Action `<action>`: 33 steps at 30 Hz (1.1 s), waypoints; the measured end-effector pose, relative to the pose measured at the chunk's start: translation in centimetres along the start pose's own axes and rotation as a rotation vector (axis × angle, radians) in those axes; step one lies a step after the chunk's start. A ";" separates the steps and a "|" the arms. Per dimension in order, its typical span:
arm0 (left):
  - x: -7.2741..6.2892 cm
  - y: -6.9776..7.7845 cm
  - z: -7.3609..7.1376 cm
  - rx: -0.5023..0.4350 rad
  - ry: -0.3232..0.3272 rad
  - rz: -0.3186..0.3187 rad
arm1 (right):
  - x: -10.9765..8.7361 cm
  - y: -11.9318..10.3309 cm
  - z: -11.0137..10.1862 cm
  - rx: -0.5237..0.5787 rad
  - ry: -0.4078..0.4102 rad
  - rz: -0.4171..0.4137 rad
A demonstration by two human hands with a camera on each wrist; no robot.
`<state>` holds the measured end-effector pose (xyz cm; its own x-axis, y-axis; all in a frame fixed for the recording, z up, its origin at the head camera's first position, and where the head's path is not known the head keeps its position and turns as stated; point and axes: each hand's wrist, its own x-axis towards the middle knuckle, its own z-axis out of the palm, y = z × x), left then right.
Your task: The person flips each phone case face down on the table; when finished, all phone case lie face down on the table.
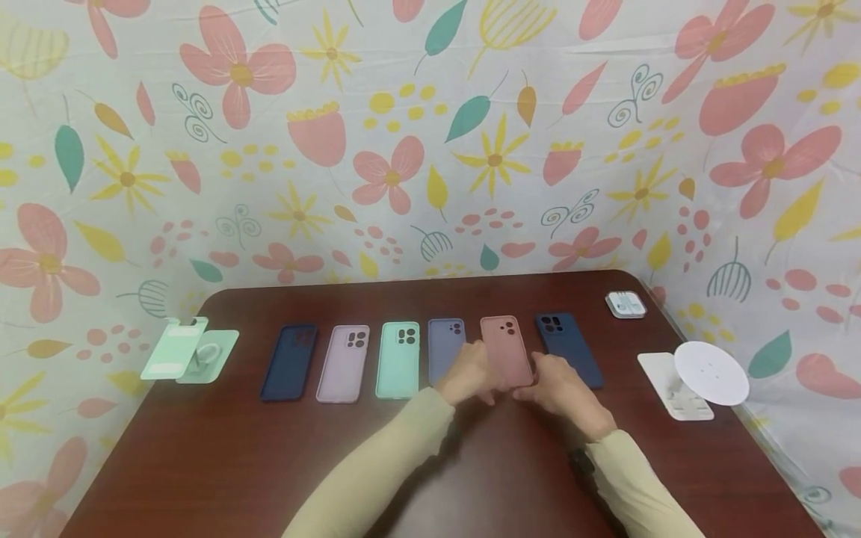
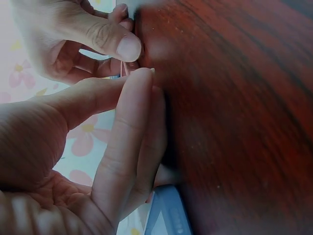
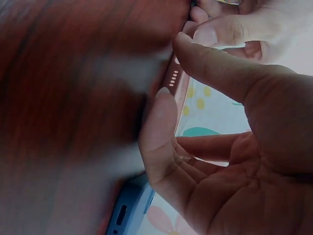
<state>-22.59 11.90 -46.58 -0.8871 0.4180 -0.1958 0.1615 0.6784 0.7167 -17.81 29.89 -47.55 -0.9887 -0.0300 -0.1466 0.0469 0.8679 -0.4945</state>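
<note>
A pink phone case [image 1: 506, 347] lies back side up on the table between my two hands, its camera cutouts at the far end. My left hand [image 1: 472, 373] grips its lower left edge, thumb and fingers bent at the near corner. On the other side, my right hand [image 1: 560, 387] holds the lower right corner. In the right wrist view, the right thumb and a finger [image 3: 164, 115] sit at the case's bottom edge [image 3: 173, 78], where small speaker holes show. A grey-blue case [image 1: 445, 344] lies left of it, partly behind my left hand; a navy case [image 1: 578, 351] lies to the right.
Further left lie a mint case [image 1: 397, 362], a lilac case [image 1: 342, 366] and a dark blue case [image 1: 288, 366]. A mint folding stand [image 1: 178, 351] is at the left edge. On the right are a white stand [image 1: 709, 373] and a small clear box [image 1: 625, 305]. A floral cloth [image 1: 430, 224] hangs behind.
</note>
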 end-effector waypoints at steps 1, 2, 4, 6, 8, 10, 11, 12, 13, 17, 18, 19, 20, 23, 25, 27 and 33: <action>0.0 0.0 0.0 0.001 -0.003 0.008 | 0.3 0.4 0.3 -0.017 0.001 -0.015; 0.0 0.0 0.0 0.001 -0.008 0.005 | 0.6 0.8 0.6 -0.033 0.003 -0.031; 0.1 -0.1 0.1 0.006 -0.019 0.003 | 1.3 1.8 1.3 -0.049 0.012 -0.041; 0.1 -0.1 0.0 0.009 -0.029 0.005 | 1.7 2.4 1.6 -0.044 -0.006 -0.050; 0.7 -0.4 0.4 0.018 -0.027 0.022 | 2.1 3.0 1.8 -0.036 0.004 -0.056; 1.4 -0.8 0.7 0.029 -0.025 0.036 | 2.3 3.2 1.7 -0.029 0.008 -0.058; 1.7 -0.9 0.8 0.030 -0.030 0.037 | 2.3 3.3 1.6 -0.028 0.011 -0.063; 2.1 -1.1 1.0 0.037 -0.033 0.031 | 2.3 3.3 1.5 -0.027 0.008 -0.067; 2.4 -1.2 1.2 0.042 -0.034 0.019 | 2.3 3.3 1.5 -0.031 0.008 -0.067; 3.1 -1.6 1.6 0.046 -0.044 -0.042 | 1.8 3.0 1.1 -0.021 -0.009 -0.048; 3.3 -1.8 1.8 0.050 -0.045 -0.049 | 1.7 2.9 1.0 -0.015 -0.016 -0.045; 3.4 -1.8 1.9 0.051 -0.047 -0.047 | 1.3 2.5 0.7 0.004 -0.023 -0.036; 3.4 -1.9 1.9 0.050 -0.047 -0.047 | 0.9 2.0 0.4 0.024 -0.031 -0.031; 3.1 -1.6 1.6 0.039 -0.056 -0.041 | -0.1 0.6 -0.6 0.093 -0.052 -0.001; 3.3 -1.8 1.7 0.048 -0.053 -0.037 | -0.9 -0.6 -1.2 0.117 -0.059 0.024; 3.2 -1.8 1.8 0.047 -0.047 -0.044 | -1.2 -0.9 -1.4 0.113 -0.051 0.038; 0.6 0.0 0.4 -0.052 -0.060 -0.056 | -1.9 -1.1 -1.9 0.092 -0.004 0.032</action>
<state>-22.94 12.37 -46.93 -0.8662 0.4173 -0.2750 0.0885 0.6697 0.7373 -16.26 29.89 -45.13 -0.9859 -0.0053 -0.1671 0.0914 0.8195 -0.5657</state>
